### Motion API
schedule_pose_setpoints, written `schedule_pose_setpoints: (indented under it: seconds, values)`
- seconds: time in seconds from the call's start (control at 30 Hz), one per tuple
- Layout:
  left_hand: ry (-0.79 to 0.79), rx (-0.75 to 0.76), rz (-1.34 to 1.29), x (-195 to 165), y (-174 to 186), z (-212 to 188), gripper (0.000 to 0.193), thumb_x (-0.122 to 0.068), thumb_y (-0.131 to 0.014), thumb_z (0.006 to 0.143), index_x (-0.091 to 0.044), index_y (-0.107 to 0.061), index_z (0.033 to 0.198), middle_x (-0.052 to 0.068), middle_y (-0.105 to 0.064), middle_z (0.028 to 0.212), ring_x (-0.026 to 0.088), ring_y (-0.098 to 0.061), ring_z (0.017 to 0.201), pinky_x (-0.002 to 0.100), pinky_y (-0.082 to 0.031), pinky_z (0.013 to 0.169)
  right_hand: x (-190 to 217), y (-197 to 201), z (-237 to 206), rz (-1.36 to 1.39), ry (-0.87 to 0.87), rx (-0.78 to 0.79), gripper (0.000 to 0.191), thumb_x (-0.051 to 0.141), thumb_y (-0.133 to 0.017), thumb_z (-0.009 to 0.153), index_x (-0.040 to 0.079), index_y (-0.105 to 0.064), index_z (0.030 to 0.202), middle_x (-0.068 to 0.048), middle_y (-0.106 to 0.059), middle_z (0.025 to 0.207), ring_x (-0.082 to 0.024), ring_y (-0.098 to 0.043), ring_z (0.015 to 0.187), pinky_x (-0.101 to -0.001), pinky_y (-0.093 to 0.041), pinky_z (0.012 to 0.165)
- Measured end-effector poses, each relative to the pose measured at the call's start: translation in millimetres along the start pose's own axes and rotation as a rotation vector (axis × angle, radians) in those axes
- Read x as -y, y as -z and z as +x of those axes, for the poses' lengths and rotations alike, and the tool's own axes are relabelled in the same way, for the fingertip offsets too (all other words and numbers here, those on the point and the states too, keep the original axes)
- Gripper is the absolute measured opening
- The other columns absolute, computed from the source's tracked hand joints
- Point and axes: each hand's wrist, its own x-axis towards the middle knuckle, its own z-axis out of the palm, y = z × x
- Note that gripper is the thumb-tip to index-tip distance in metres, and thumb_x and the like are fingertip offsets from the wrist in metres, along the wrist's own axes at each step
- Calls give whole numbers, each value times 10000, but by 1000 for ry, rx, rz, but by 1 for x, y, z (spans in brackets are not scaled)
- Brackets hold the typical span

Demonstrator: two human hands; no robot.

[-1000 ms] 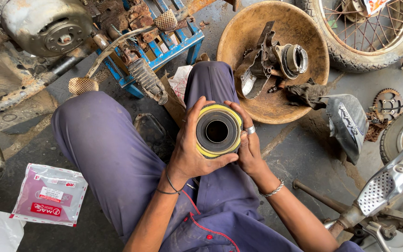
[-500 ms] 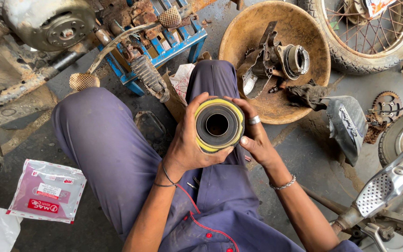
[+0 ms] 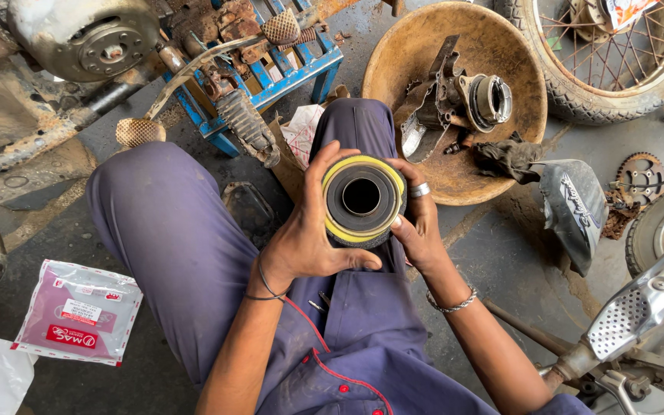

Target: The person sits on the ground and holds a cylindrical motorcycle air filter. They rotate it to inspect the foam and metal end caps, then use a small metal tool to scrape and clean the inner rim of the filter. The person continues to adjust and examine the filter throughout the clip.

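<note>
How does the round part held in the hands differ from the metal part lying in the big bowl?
The round filter is a neat cylinder with a yellow rim and a dark face around a centre hole; the metal part is grey, irregular and grimy. The filter is held up between the left hand and right hand; the metal part lies untouched in the brown bowl. Both show a round opening.

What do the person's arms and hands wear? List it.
Both forearms are bare, with no sleeves in view. The left hand has a thin dark cord around its wrist. The right hand has a silver ring on one of its fingers and a silver chain bracelet at the wrist.
</note>
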Motion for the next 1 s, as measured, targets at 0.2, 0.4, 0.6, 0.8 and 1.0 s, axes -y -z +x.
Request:
schedule_pose_setpoints:
  seconds: [0.2, 0.4, 0.6, 0.8, 1.0]
  values:
    - [11, -113, -141, 3, -10, -7, 1099, -174, -876, 844, -30, -112, 1619, 220, -386, 1569, 293, -486, 1451, 420, -390, 1264, 13, -4, -3, -1, -12, 43, 933, 583, -703, 927, 25, -345, 1583, -153, -453, 1564, -265, -408, 1526, -415, -308, 1291]
    - [-22, -150, -53, 6, -13, -3, 1000, -133, -820, 843, -31, -149, 1577, 224, -452, 1490, 289, -545, 1378, 419, -429, 1224, 20, -4, -3, -49, 14, 99, 982, 586, -698, 922, 21, -298, 1618, -156, -406, 1627, -278, -354, 1577, -427, -261, 1319]
    - [-17, -157, -29, 9, -13, -4, 971, -138, -807, 859, -26, -159, 1573, 212, -477, 1476, 280, -553, 1371, 411, -432, 1225, 10, -4, -2, -81, 53, 91, 958, 538, -722, 942, 3, -284, 1606, -159, -411, 1602, -276, -370, 1546, -419, -276, 1303]
    - [42, -37, -34, 9, -2, -11, 1072, -209, -837, 861, 1, -87, 1598, 238, -409, 1565, 329, -462, 1484, 446, -361, 1283, -4, -5, -5, -169, 52, 4, 905, 534, -663, 979, -1, -287, 1605, -148, -441, 1569, -259, -393, 1523, -407, -284, 1292]
    - [42, -73, -88, 10, -3, -11, 1009, -193, -771, 899, -10, -107, 1636, 221, -385, 1603, 300, -429, 1489, 447, -309, 1335, 0, -10, -2, -177, 52, -4, 896, 548, -644, 978, 1, -303, 1600, -153, -433, 1570, -261, -378, 1533, -409, -269, 1302]
